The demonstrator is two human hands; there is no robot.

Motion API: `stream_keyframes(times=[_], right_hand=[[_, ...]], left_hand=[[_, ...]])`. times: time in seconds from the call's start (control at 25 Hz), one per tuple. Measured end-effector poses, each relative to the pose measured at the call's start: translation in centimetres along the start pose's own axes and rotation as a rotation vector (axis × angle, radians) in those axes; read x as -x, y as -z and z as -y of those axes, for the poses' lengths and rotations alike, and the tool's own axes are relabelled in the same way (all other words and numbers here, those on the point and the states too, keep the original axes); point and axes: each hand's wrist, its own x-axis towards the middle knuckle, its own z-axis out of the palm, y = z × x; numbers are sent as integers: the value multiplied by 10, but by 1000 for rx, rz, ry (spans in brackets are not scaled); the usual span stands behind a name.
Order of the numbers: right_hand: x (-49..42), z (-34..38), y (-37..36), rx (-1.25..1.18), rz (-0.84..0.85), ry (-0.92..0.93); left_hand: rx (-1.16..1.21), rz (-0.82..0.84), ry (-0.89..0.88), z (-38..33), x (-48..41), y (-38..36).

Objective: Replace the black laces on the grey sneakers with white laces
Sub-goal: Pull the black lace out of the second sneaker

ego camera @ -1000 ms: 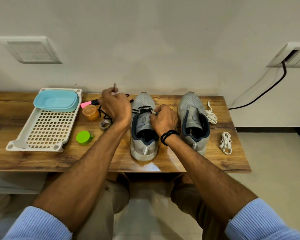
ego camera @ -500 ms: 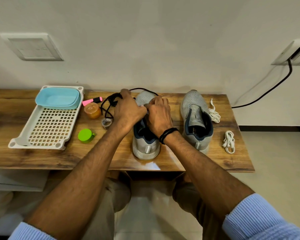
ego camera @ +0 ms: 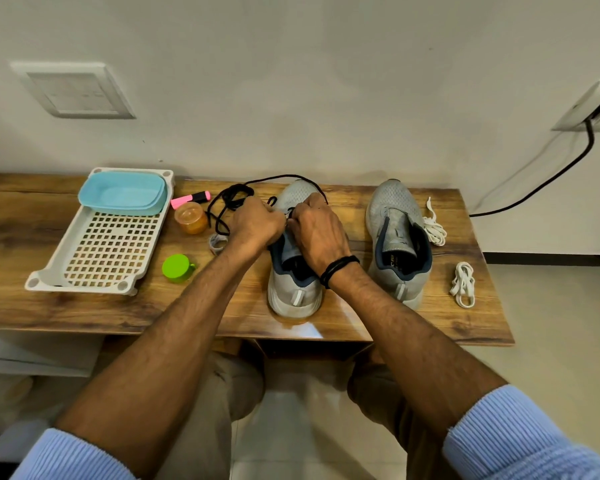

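Black lace (ego camera: 232,197) pinched by left hand (ego camera: 257,225) and right hand (ego camera: 317,232), hiding eyelets of grey sneaker (ego camera: 293,299), tray (ego camera: 49,277) left, white laces (ego camera: 462,284) right.

sneakers (ego camera: 293,296) (ego camera: 390,202): 2 | white laces (ego camera: 434,227) (ego camera: 462,284): 2 | black lace (ego camera: 230,199): 1

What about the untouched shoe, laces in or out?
Out. The right grey sneaker shows a bare tongue; a white lace bundle lies beside it.

You've got soft, even, fairly bright light; faint shadow on the wall (ego camera: 326,98) beyond your fingers (ego camera: 300,220); glare patch on table (ego camera: 84,313) edge below them; wide-angle bending at frame edges; sleeves (ego camera: 520,441) sl. blurred.
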Motion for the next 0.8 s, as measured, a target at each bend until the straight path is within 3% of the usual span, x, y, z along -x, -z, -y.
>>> stream_keyframes(times=[0.08, 0.16, 0.32, 0.44, 0.52, 0.68, 0.8], right_hand=[[1, 2, 0, -87, -20, -51], [3, 1, 3, -199, -72, -160], [-4, -17, 4, -436, -233, -464], [-7, -19, 11, -431, -304, -558], [-3, -13, 16, -285, -233, -457], [0, -7, 18, 55, -159, -41], [-1, -2, 8, 167, -14, 76]], left_hand=[[202, -17, 132, 6, -12, -3], [257, 0, 214, 12, -24, -4], [255, 38, 235, 20, -40, -5], [233, 27, 201, 15, -30, -3], [201, 16, 165, 13, -28, -3], [187, -1, 137, 13, -23, -1], [159, -34, 95, 4, -11, 1]])
